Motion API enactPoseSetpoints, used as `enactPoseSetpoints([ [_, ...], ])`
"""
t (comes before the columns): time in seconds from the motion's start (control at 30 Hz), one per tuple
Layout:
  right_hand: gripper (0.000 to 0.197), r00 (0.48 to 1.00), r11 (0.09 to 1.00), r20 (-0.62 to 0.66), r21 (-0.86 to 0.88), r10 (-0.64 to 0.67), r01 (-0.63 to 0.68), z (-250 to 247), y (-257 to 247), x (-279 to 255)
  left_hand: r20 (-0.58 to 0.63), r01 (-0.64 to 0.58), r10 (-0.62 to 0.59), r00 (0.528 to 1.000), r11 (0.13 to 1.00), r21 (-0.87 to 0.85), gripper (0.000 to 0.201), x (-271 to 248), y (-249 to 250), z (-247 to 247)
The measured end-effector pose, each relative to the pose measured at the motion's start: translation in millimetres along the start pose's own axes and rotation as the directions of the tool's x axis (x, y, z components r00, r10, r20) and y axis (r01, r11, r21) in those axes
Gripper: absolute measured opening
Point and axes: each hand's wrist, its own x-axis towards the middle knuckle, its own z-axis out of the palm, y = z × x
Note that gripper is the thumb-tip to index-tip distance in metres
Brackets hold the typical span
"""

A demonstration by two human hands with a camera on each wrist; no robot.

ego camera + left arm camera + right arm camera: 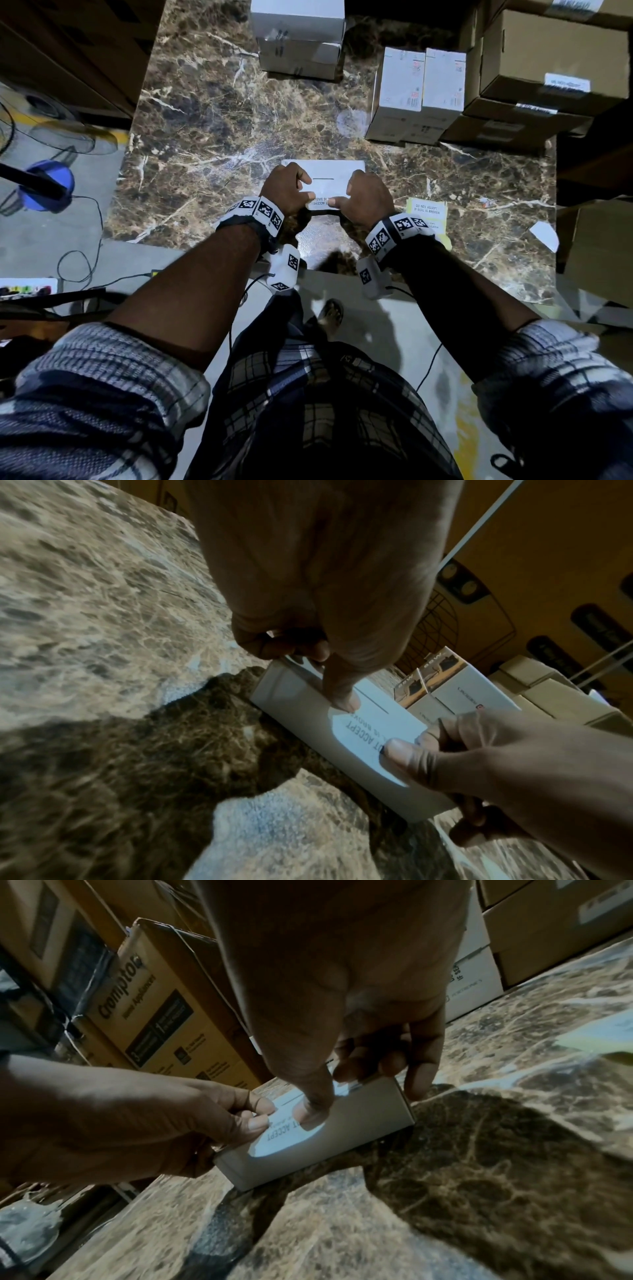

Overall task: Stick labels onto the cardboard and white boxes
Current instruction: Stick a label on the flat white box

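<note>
A flat white box [337,173] lies on the marble table [205,137] in front of me. A white label [320,202] printed "DO NOT ACCEPT" sits on its top near the front edge. My left hand [303,185] grips the box's left end, fingers curled over the far edge, and its thumb [346,702] presses the label [377,731]. My right hand [346,192] grips the right end, its thumb [308,1112] down on the label [284,1134]. Both hands cover part of the label's text.
A yellow label sheet [426,209] and a white paper scrap [544,234] lie right of my hands. White boxes [298,37] [418,92] stand at the back, cardboard boxes [548,61] at the back right. A large carton [68,51] borders the table's left side.
</note>
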Motion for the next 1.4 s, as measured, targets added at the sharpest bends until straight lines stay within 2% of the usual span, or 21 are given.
enactPoseSetpoints([
  [0.13,0.044,1.0,0.998,0.001,-0.067,-0.021,0.021,-6,-4,-4,0.027,-0.006,0.006,1.0,1.0,0.008,0.021,0,0,-1],
  [0.27,0.028,0.963,0.943,-0.086,-0.242,-0.254,0.227,-9,-15,-10,0.024,-0.016,0.016,1.0,1.0,-0.005,0.019,-2,0,-3],
  [0.33,0.022,0.95,0.938,-0.067,-0.196,-0.304,0.287,-8,-18,-11,0.023,-0.015,0.015,1.0,1.0,-0.009,0.019,-3,0,-3],
  [0.43,0.023,0.947,0.94,-0.013,-0.122,-0.321,0.317,-7,-18,-10,0.016,-0.017,0.017,1.0,1.0,-0.01,0.018,-1,0,-3],
  [0.6,0.019,0.931,0.931,-0.038,0.022,-0.363,0.364,-4,-6,-5,0.014,-0.027,0.027,1.0,1.0,0.009,0.02,2,-3,-2],
  [0.77,0.02,0.924,0.917,-0.044,0.121,-0.379,0.381,-6,3,0,0.038,-0.026,0.025,0.999,1.0,0.014,0.019,4,-5,-4],
  [0.9,0.023,0.926,0.92,-0.008,0.115,-0.377,0.375,-9,6,2,0.059,-0.021,0.02,0.998,1.0,0.016,0.02,4,-5,-4],
  [1.07,0.023,0.919,0.919,0.008,-0.011,-0.393,0.393,-8,4,1,0.062,-0.029,0.025,0.998,0.997,0.066,0.023,3,-1,-7],
  [1.17,0.019,0.928,0.924,-0.058,-0.141,-0.367,0.356,-9,5,-4,-0.021,0.005,-0.002,1.0,0.989,0.15,0.028,-2,1,-6],
  [1.27,0.043,0.936,0.94,-0.135,-0.149,-0.327,0.307,-7,17,-6,-0.085,0.014,-0.001,0.996,0.987,0.161,0.039,-10,-1,-7],
  [1.33,0.053,0.929,0.935,-0.108,-0.067,-0.353,0.347,-6,22,-4,-0.015,-0.036,0.039,0.999,0.99,0.136,0.051,-12,-3,-9],
  [1.4,0.053,0.91,0.912,-0.08,0.007,-0.407,0.409,-6,21,0,0.042,-0.064,0.06,0.997,0.991,0.113,0.06,-13,-4,-11],
])
